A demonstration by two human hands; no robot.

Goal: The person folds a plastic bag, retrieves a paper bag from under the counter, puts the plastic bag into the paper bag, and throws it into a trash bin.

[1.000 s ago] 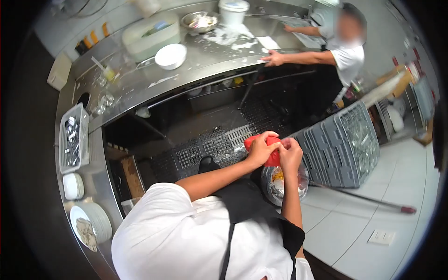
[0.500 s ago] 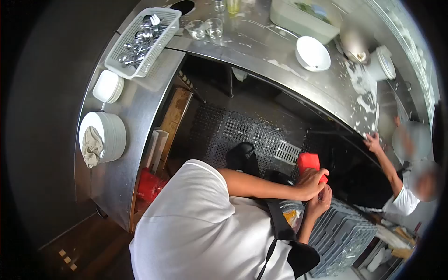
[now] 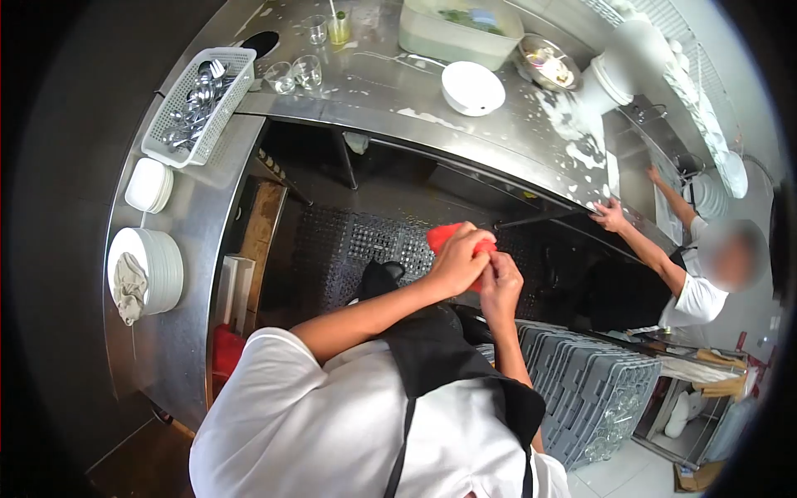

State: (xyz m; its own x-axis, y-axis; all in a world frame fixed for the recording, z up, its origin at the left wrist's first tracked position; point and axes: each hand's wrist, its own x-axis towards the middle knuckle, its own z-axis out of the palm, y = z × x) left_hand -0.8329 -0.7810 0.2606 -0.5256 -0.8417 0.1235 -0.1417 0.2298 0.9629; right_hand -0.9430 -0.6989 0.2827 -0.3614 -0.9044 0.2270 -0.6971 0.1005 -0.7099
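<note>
A red item (image 3: 446, 238), soft-looking, is held in front of my body above the dark floor mat. My left hand (image 3: 462, 261) wraps round it, with part of the red sticking out past the fingers. Close against it, my right hand (image 3: 501, 280) pinches the red item's near end. The two hands touch or nearly touch, and they hide most of its shape.
A steel counter (image 3: 382, 100) holds a white bowl (image 3: 472, 88), a plastic tub (image 3: 457, 37) and a cutlery basket (image 3: 199, 106). Stacked plates (image 3: 163, 272) stand left. A co-worker (image 3: 697, 282) leans at the sink, right. Grey crates (image 3: 581, 390) stand lower right.
The view has swung back, so the counter and plates lie further left than half a second ago. Both hands keep hold of the red item. The waste bin seen earlier is now mostly hidden.
</note>
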